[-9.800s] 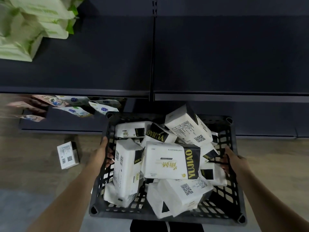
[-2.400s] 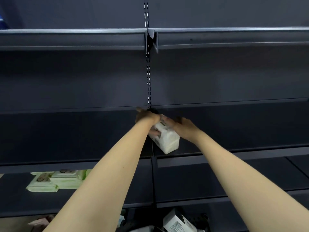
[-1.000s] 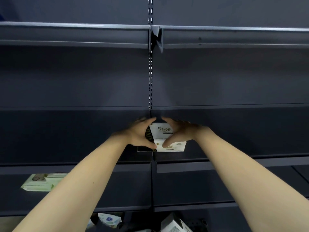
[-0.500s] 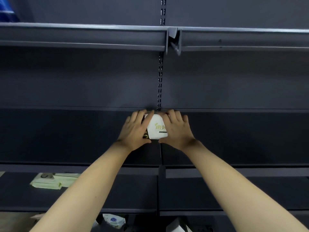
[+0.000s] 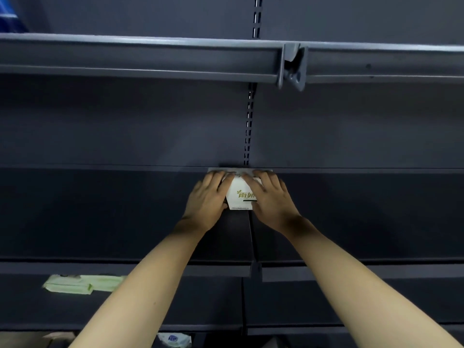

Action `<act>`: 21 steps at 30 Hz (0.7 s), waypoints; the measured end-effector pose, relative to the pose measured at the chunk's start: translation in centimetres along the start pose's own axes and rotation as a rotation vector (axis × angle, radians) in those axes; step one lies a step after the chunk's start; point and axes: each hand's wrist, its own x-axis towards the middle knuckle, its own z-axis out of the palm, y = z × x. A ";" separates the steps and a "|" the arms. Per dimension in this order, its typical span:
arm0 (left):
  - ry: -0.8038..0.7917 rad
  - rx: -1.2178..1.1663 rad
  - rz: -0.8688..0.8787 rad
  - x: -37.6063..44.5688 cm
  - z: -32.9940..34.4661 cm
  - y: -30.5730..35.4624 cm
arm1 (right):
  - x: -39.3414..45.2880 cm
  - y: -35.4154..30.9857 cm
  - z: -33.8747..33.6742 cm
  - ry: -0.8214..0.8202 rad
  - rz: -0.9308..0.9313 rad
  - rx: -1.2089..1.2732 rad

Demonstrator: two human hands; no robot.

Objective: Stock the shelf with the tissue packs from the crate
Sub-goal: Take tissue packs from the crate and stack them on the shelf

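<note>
White wrapping with green lettering marked the tissue pack (image 5: 240,195), which sat far back on the dark shelf (image 5: 100,212), right at the seam where two shelf sections met and close against the back panel (image 5: 125,126). The left hand (image 5: 207,200) lay on the pack's left side with its fingers stretched forward over the top edge, flat rather than curled. The right hand (image 5: 270,199) did the same on the right side, fingers straight and spread across the upper corner, covering part of the print. Both hands pressed on the pack from either side, and only its middle strip and lower edge showed between them. Both bare forearms reached up from the bottom of the view.

Above the pack a slotted upright (image 5: 248,126) ran up the back panel to the grey front rail of the upper shelf (image 5: 150,59), where a bracket (image 5: 292,66) joined two sections. On the lower shelf (image 5: 200,297), well to the left, lay pale green wipe packs (image 5: 82,285), flat and side by side. Near the bottom edge a white pouch with a blue mark (image 5: 174,339) showed partly, just beside the left forearm. A blue patch (image 5: 8,18) sat in the top left corner, too little of it in view to tell what it was.
</note>
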 end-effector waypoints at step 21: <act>-0.091 -0.044 -0.189 6.0 3.8 -4.8 | 7.9 1.4 5.5 0.029 0.184 -0.099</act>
